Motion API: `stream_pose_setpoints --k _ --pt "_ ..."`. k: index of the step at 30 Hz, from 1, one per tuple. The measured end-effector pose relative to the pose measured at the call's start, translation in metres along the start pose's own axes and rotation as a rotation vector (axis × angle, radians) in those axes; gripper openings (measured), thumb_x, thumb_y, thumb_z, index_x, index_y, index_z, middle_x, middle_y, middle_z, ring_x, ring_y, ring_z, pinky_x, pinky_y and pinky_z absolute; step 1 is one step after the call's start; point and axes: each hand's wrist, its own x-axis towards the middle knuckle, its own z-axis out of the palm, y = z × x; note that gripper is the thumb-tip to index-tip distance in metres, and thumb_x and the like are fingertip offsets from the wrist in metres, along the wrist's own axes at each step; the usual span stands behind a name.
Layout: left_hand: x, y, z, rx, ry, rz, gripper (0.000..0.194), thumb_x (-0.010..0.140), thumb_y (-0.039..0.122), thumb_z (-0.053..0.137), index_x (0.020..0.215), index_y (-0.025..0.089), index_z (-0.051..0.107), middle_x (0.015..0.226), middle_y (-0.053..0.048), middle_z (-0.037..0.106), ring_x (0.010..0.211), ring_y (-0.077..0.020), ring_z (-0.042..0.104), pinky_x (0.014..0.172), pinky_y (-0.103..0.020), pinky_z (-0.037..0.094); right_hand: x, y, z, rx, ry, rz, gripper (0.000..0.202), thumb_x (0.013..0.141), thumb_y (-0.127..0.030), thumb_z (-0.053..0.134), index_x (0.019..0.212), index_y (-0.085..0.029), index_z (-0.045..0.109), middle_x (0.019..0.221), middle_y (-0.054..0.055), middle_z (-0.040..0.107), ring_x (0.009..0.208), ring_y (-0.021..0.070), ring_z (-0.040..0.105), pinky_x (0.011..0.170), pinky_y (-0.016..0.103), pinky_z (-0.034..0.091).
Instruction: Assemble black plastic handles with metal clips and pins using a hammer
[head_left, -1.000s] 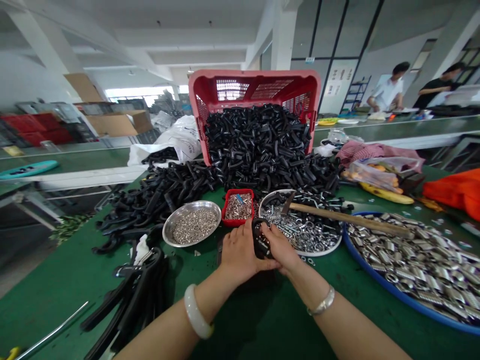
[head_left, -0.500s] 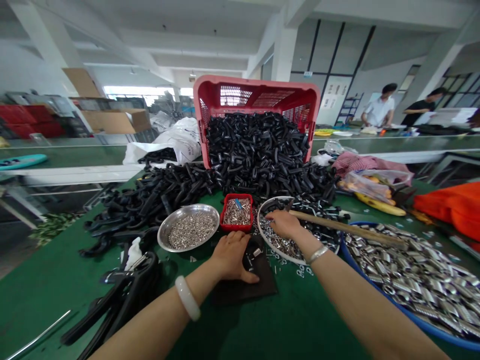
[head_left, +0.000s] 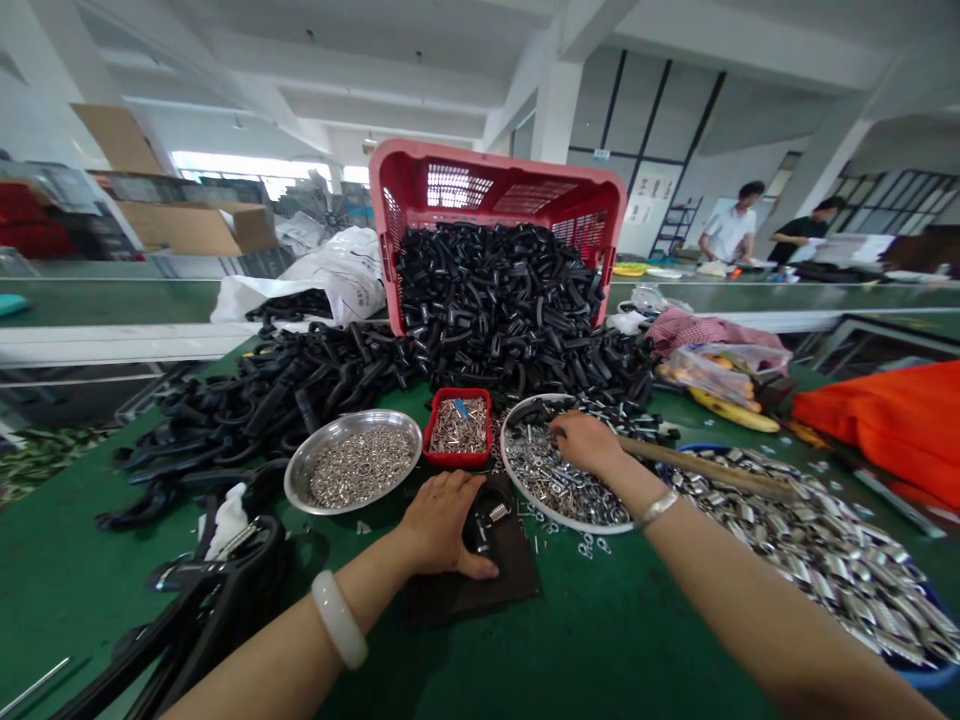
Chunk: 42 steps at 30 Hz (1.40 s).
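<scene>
The left hand [head_left: 442, 520] lies palm-down on a dark mat [head_left: 480, 580], fingers curled loosely over a small black plastic part [head_left: 484, 525] with a metal spring showing at its edge — it presses and steadies the piece rather than lifting it. A pale bangle [head_left: 339, 632] sits on that wrist.

The right hand [head_left: 589, 443] reaches forward into a white round dish [head_left: 525, 490] full of small silvery rings and eye-screws; its fingertips are bunched down among them, but whether anything is pinched between them I cannot tell. A thin silver bracelet [head_left: 657, 508] circles that wrist. A wooden hammer handle [head_left: 712, 470] runs off to the right from just beside this hand, across the dish's far rim.

Left of the white dish stands a small red tray [head_left: 457, 428] of metal pins, and left of that a steel bowl [head_left: 352, 468] of tiny silver pieces. On the right, a blue-rimmed tub [head_left: 825, 540] holds shiny metal clips.

Behind all this, black plastic hooks [head_left: 495, 310] spill from a tipped pink crate [head_left: 499, 195] over the green table [head_left: 600, 640]. Longer black parts [head_left: 202, 620] lie near the left forearm. Two people [head_left: 731, 222] work at a far bench.
</scene>
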Motion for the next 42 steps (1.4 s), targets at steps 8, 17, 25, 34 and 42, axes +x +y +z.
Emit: stream_pose_setpoints --k 8,17,25,34,42 --pt "0.0 0.002 -0.004 0.008 -0.04 -0.017 0.11 0.039 0.072 0.06 0.132 0.019 0.034 0.13 -0.014 0.039 0.12 -0.0355 0.033 0.101 -0.045 0.022 -0.03 0.002 -0.004 -0.067 -0.119 -0.108 0.029 0.063 -0.015 0.059 0.092 -0.018 0.065 0.095 0.012 0.064 0.09 0.0257 0.058 0.074 0.034 0.044" --pt "-0.001 0.002 0.001 0.023 -0.019 -0.022 0.11 0.04 0.072 0.06 0.132 0.018 0.033 0.129 -0.015 0.04 0.12 -0.0347 0.034 0.101 -0.045 0.022 -0.029 0.012 0.0 -0.083 -0.01 0.09 0.029 0.074 -0.026 0.049 0.099 -0.017 0.061 0.099 0.013 0.063 0.09 0.0271 0.058 0.072 0.037 0.044" --pt "-0.005 0.003 0.003 0.013 0.061 -0.038 0.11 0.04 0.073 0.06 0.129 0.014 0.038 0.125 -0.014 0.046 0.116 -0.0332 0.038 0.101 -0.043 0.023 0.021 -0.017 0.002 -0.074 0.036 -0.021 0.03 0.079 -0.017 0.042 0.104 -0.017 0.059 0.109 0.014 0.058 0.104 0.0267 0.049 0.08 0.036 0.041" --pt "-0.004 -0.002 0.001 -0.025 0.075 -0.005 0.111 0.037 0.078 0.057 0.127 0.015 0.04 0.12 -0.013 0.049 0.113 -0.0311 0.041 0.103 -0.042 0.02 0.035 -0.022 -0.001 -0.111 -0.153 -0.17 0.037 0.069 -0.014 0.056 0.105 -0.016 0.061 0.107 0.015 0.059 0.095 0.0284 0.056 0.076 0.039 0.044" --pt "-0.006 -0.001 0.006 0.03 0.071 0.016 0.114 0.038 0.08 0.053 0.129 0.014 0.037 0.127 -0.014 0.044 0.118 -0.0323 0.036 0.104 -0.045 0.017 0.044 -0.082 -0.024 -0.055 -0.015 -0.31 0.029 0.084 -0.023 0.041 0.101 -0.022 0.064 0.107 0.009 0.062 0.103 0.0217 0.053 0.084 0.03 0.04"
